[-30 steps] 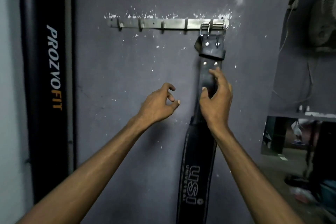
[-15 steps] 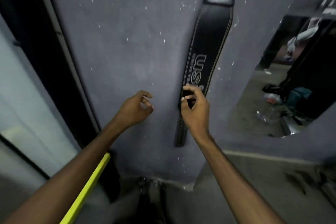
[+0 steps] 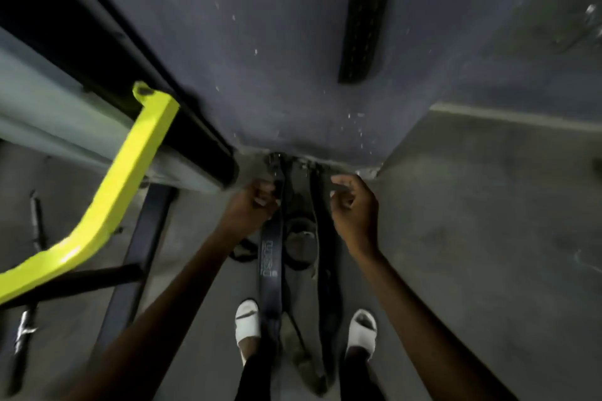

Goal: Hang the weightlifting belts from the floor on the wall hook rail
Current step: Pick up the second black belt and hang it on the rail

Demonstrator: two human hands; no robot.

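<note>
I am looking down at the floor by the wall. A dark belt with a pale logo [image 3: 269,265] lies lengthwise between my feet, and a second dark belt [image 3: 326,257] lies to its right. My left hand [image 3: 249,210] is down at the logo belt's far end with curled fingers touching its edge; blur hides whether it grips. My right hand [image 3: 355,210] hovers over the second belt's far end, fingers curled apart and holding nothing. The lower end of the hung belt [image 3: 360,26] shows on the wall above. The hook rail is out of view.
A yellow machine bar [image 3: 120,185] and black frame bars [image 3: 136,257] stand close on the left. A black padded board [image 3: 107,52] leans on the wall. My feet in white slippers [image 3: 247,322] flank the belts. Bare grey floor [image 3: 472,238] lies to the right.
My view has dropped from the hung belt to the floor. Both hands left the wall and came down to the belts lying between my feet.
</note>
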